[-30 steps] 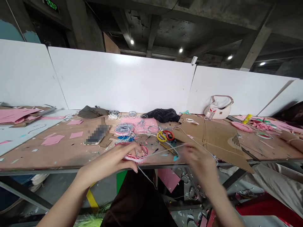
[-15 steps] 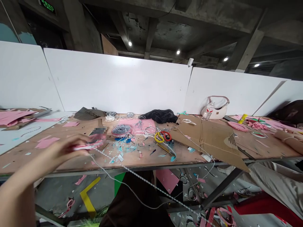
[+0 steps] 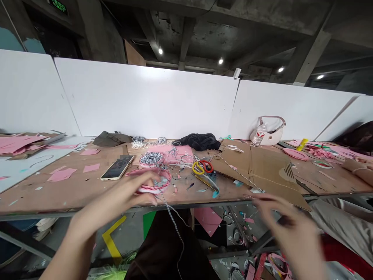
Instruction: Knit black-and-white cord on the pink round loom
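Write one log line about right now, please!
left hand: holding pink ring | right hand: blurred, grip unclear, near cardboard | phone and scissors: on table

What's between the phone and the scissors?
In the head view: the left hand holding a pink ring, a cord coil beyond, and scraps.

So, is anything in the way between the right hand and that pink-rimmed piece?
Nothing visible seems to block the right hand from the pink-rimmed piece, though the left hand covers part of it and scissors lie near the path.
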`<move>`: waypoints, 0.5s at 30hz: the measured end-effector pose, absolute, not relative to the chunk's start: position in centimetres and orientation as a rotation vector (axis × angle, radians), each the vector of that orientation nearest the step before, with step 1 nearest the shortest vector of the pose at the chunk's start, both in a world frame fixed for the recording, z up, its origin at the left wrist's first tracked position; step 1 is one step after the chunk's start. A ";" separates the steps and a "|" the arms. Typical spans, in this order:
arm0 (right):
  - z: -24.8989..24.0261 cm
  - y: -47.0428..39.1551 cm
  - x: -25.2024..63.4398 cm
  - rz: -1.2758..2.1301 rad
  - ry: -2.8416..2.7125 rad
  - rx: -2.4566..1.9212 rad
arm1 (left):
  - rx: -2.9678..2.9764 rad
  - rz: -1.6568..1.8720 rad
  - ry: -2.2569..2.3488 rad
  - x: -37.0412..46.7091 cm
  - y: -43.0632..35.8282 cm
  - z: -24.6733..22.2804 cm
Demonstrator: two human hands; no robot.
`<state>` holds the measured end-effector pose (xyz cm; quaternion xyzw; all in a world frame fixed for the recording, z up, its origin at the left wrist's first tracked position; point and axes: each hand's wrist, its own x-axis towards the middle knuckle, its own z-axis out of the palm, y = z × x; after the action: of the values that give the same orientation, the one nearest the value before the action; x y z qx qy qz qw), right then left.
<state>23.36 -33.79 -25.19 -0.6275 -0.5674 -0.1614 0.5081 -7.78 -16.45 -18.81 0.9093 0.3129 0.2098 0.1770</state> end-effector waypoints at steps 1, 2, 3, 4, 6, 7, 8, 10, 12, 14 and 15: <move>-25.2 -32.5 21.5 -0.349 -1.474 -1.420 | 2.574 0.529 0.858 -6.6 -17.0 -18.8; -25.3 -31.2 19.5 -0.295 -1.621 -1.293 | 2.583 0.515 0.816 -5.7 -17.4 -18.7; -25.4 -30.0 17.5 -0.276 -1.619 -1.213 | 2.595 0.526 0.766 -4.8 -17.8 -18.7; -25.5 -28.9 15.8 -0.275 -1.633 -1.162 | 2.586 0.517 0.722 -4.2 -18.0 -18.6; -25.7 -27.5 13.5 -0.308 -1.625 -1.116 | 2.562 0.512 0.659 -3.4 -18.4 -18.6; -25.8 -27.2 12.9 -0.336 -1.627 -1.105 | 2.554 0.508 0.639 -3.2 -18.5 -18.7; -25.9 -27.1 12.7 -0.361 -1.626 -1.099 | 2.552 0.510 0.628 -3.0 -18.5 -18.7; -26.1 -27.2 12.6 -0.401 -1.620 -1.095 | 2.556 0.509 0.606 -2.9 -18.6 -19.0; -26.2 -27.2 12.9 -0.427 -1.613 -1.105 | 2.544 0.485 0.585 -2.7 -18.7 -19.3; -26.4 -27.0 13.5 -0.459 -1.615 -1.117 | 2.520 0.472 0.570 -2.5 -18.8 -19.7; -26.5 -26.8 14.1 -0.485 -1.618 -1.119 | 2.510 0.471 0.570 -2.6 -18.7 -19.8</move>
<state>14.14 -26.80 -26.49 -0.4686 -0.6776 -0.2033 0.5290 -2.55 -18.72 -19.82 0.9264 0.2103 0.1739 0.2593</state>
